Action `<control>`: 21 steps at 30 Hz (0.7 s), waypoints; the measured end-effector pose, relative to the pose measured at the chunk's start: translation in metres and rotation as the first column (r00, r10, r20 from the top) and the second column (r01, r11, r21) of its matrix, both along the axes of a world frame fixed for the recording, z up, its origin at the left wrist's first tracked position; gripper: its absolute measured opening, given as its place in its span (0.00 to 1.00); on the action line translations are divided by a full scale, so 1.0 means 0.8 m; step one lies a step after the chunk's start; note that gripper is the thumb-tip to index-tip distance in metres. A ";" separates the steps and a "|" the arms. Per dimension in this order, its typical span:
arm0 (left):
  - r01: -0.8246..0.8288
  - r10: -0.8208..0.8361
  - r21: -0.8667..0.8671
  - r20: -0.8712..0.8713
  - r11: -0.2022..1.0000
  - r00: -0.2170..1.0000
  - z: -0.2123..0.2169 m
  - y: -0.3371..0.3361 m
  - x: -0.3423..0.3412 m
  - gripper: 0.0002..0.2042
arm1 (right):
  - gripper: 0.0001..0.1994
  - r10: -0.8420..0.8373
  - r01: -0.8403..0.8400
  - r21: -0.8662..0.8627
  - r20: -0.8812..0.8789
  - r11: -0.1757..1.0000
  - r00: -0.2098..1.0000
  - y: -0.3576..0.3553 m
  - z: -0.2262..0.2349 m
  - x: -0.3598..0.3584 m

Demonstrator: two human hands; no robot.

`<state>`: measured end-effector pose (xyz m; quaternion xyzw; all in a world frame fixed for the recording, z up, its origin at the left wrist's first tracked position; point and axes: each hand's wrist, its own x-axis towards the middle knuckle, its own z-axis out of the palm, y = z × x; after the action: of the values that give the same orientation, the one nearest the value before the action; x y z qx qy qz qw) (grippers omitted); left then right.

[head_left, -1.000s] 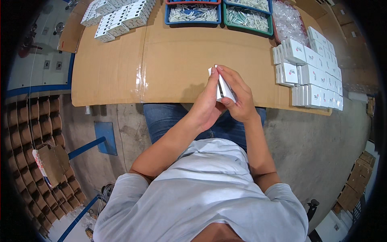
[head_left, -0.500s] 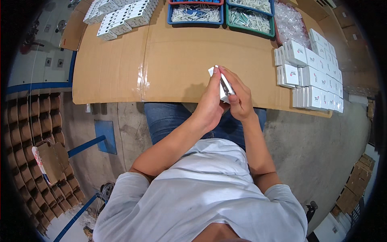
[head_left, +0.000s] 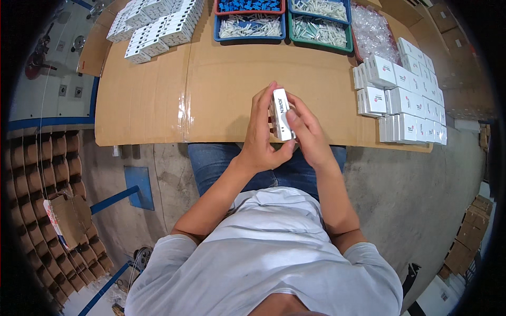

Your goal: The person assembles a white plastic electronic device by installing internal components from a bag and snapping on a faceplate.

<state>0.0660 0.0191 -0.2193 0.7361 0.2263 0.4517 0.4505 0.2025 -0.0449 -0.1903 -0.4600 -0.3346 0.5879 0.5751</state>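
Small white box (head_left: 281,113): long, narrow carton, white faces with dark print along the upturned side, held up on edge above the near rim of the table. Slim; several layers or flaps show at its left edge, detail too small to tell.

Cardboard-covered table (head_left: 221,89): brown sheet spread beyond the grip, its near edge running just under the two hands.

Stack of white boxes (head_left: 403,100), to the right of the grip, well apart: same kind of carton, rows laid flat and on edge, small red and dark marks on the faces. A second batch of white boxes (head_left: 155,23) lies far beyond and to the left.

Trays beyond the grip at the table's far edge: a blue tray (head_left: 250,26) with pale small parts, a green tray (head_left: 320,29) with more pale parts. Clear plastic bags (head_left: 373,31) heaped to the right of those.

Left hand (head_left: 261,134): closed on the box from the left, fingers reaching up along its far end, thumb crossing below its near end.

Right hand (head_left: 305,129): closed on the box from the right, fingertips pressed to its side and lower face. The two hands meet around the box; it touches nothing else.
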 end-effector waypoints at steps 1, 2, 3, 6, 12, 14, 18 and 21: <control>-0.012 0.009 0.128 0.026 0.992 1.000 -0.004 0.002 -0.002 0.50 | 0.30 -0.024 0.024 -0.007 0.037 1.000 0.999 0.002 0.003 -0.007; -0.034 0.030 0.036 0.111 0.999 0.993 0.000 -0.002 0.004 0.51 | 0.30 -0.041 0.041 0.009 0.005 0.999 0.999 0.003 0.008 -0.014; -0.034 0.030 0.036 0.112 0.999 0.993 -0.004 -0.001 0.004 0.51 | 0.30 -0.042 0.042 0.009 0.006 0.999 0.999 0.004 0.008 -0.021; -0.202 0.198 0.082 0.057 0.976 0.979 -0.013 -0.002 0.009 0.58 | 0.29 -0.088 0.085 0.048 0.050 0.995 0.995 0.007 0.011 -0.041; -0.310 0.295 0.084 0.158 0.947 0.943 -0.018 -0.002 0.010 0.47 | 0.25 -0.120 0.115 0.053 0.113 0.992 0.986 0.009 -0.002 -0.057; -0.311 0.296 0.085 0.150 0.947 0.943 -0.017 -0.002 0.008 0.44 | 0.24 -0.140 0.124 0.102 0.175 0.987 0.975 0.005 0.000 -0.062; -0.328 0.307 0.095 0.183 0.940 0.934 -0.019 -0.003 0.004 0.39 | 0.24 -0.087 0.071 0.071 0.265 0.995 0.960 -0.001 0.002 -0.061; -0.329 0.303 0.104 0.210 0.939 0.930 -0.020 -0.003 0.002 0.39 | 0.25 -0.127 0.110 0.076 0.291 0.991 0.948 -0.003 0.009 -0.066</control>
<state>0.0676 0.0169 -0.2355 0.6725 0.2660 0.6015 0.3395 0.1495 -0.0474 -0.1830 -0.5445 -0.4056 0.4670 0.5665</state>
